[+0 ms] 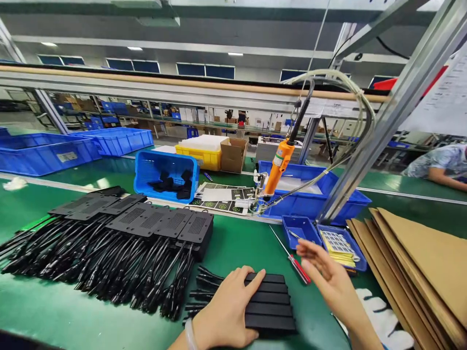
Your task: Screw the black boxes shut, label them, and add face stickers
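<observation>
My left hand [233, 306] lies over a row of black boxes [272, 304] standing on their edges side by side, its thumb and fingers wrapped round them. Short black cables [206, 287] come out of their left ends. To the right, my right hand [324, 272] is raised with its fingers apart and nothing in it, beside a red-handled screwdriver [299, 269] on the green table [241, 238]. On the left, many flat black boxes with vents [160, 223] lie in rows, their bundled cables [120, 267] pointing toward me.
An orange electric screwdriver [279, 167] hangs over a blue bin [302, 206]. A small blue tray [299, 231], label sheets [337, 245], cardboard sheets [419, 262] and a white glove [379, 311] are at right. A tilted blue bin [166, 163] stands behind. Another person's arm [447, 175] shows far right.
</observation>
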`<state>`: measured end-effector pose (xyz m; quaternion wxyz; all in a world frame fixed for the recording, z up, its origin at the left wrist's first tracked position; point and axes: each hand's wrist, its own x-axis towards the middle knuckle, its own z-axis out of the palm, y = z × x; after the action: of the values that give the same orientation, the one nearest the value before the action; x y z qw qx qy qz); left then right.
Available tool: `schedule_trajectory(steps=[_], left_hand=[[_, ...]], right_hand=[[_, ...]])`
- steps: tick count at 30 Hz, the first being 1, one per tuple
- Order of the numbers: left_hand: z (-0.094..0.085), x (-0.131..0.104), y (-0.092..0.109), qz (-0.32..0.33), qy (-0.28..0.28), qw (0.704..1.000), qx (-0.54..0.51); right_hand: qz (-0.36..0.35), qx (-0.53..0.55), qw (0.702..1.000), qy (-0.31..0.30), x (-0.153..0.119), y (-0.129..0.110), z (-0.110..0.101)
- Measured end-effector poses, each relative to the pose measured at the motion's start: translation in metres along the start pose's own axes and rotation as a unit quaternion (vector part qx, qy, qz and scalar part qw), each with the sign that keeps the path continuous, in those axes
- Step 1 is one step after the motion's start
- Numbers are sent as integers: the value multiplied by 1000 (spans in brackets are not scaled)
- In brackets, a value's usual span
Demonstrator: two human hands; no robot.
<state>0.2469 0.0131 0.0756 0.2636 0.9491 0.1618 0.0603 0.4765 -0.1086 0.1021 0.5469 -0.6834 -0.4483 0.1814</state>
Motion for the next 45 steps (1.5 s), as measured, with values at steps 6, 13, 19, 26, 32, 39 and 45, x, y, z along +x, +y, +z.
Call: schedule_trajectory(steps=[6,13,19,26,32,39,45], left_hand=[[16,-20,-15,3,64,992,104],[40,-20,-24,24,169,962,215],[41,-18,-17,8,244,959,144],[39,-25,-21,12,206,964,169],[38,-22,-18,2,175,979,107],[45,2,13,0,112,979,171],[50,4,25,-84,158,959,221]], right_hand=[[-28,-30,988,-150,-70,71,29],[-12,-110,989,-94,-87,94,73],[-86,-130,984,-86,-85,94,70],[-49,-107,987,-110,-85,100,70],[-3,-88,990,-110,-91,100,75],[56,11,956,-287,-62,63,17],[32,-239,970,-22,-7,85,10]])
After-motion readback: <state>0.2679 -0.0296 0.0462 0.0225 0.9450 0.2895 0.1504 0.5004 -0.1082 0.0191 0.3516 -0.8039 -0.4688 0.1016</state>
